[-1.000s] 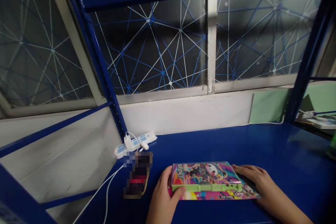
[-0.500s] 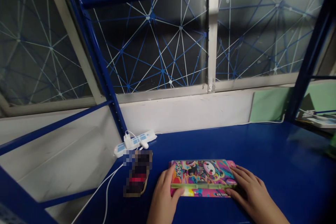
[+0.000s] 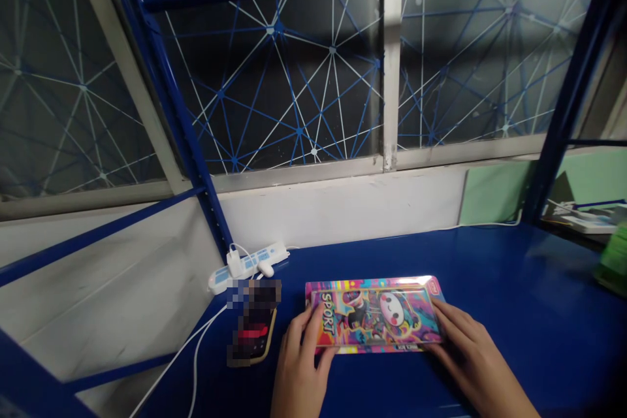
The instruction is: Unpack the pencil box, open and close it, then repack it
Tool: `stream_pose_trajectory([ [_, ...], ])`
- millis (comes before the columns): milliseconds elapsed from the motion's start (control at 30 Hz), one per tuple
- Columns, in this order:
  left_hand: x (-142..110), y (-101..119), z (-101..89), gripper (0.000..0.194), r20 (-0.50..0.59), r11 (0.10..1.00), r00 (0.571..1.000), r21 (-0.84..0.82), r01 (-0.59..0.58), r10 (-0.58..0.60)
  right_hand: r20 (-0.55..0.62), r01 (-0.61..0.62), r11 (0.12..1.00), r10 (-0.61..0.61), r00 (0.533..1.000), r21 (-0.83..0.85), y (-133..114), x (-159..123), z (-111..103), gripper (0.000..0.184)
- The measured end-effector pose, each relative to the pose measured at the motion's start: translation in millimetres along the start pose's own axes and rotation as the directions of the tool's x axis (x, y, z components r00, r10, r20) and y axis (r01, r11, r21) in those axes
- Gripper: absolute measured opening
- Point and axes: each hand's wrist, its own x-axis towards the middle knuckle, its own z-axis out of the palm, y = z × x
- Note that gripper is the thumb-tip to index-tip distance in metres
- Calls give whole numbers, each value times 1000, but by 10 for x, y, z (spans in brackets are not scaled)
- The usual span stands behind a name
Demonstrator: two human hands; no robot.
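Note:
A flat pencil box (image 3: pixel 375 315) with a glossy pink, yellow and blue cartoon print and the word SPORT lies shut on the blue desk (image 3: pixel 519 281). My left hand (image 3: pixel 301 353) holds its left end, fingers lying over the lid. My right hand (image 3: pixel 465 353) grips the right end, fingertips on the edge. Left of the box lies a pixelated, blurred object (image 3: pixel 255 322) with a tan edge, a short way from my left hand; what it is cannot be told.
A white power strip (image 3: pixel 245 263) with a plugged-in charger stands in the desk's back corner, and white cables (image 3: pixel 196 347) run off the near left. Blue shelf uprights (image 3: pixel 189 124) frame a window with a net pattern (image 3: pixel 274 78). A green item (image 3: pixel 614 258) sits at the right edge.
The lid of the pencil box has come down from raised to shut flat. Both hands stay at its ends, and the view has shifted slightly.

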Motion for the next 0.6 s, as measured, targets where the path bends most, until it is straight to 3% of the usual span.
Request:
stream_pose_trajectory([
  [267, 49, 27, -49, 50, 55, 992, 993, -68, 110, -106, 175, 6, 1000, -10, 985, 25, -77, 6, -99, 82],
  [400, 44, 57, -70, 54, 117, 982, 978, -59, 179, -171, 101, -5, 999, 2, 995, 36, 21, -20, -31, 64],
  [500, 11, 65, -85, 61, 138, 985, 979, -60, 161, -152, 36, -45, 997, 42, 998, 63, 93, -47, -22, 50],
  [600, -28, 48, -78, 83, 135, 990, 983, -50, 134, -127, -74, -219, 962, 233, 970, 166, 75, -58, -83, 34],
])
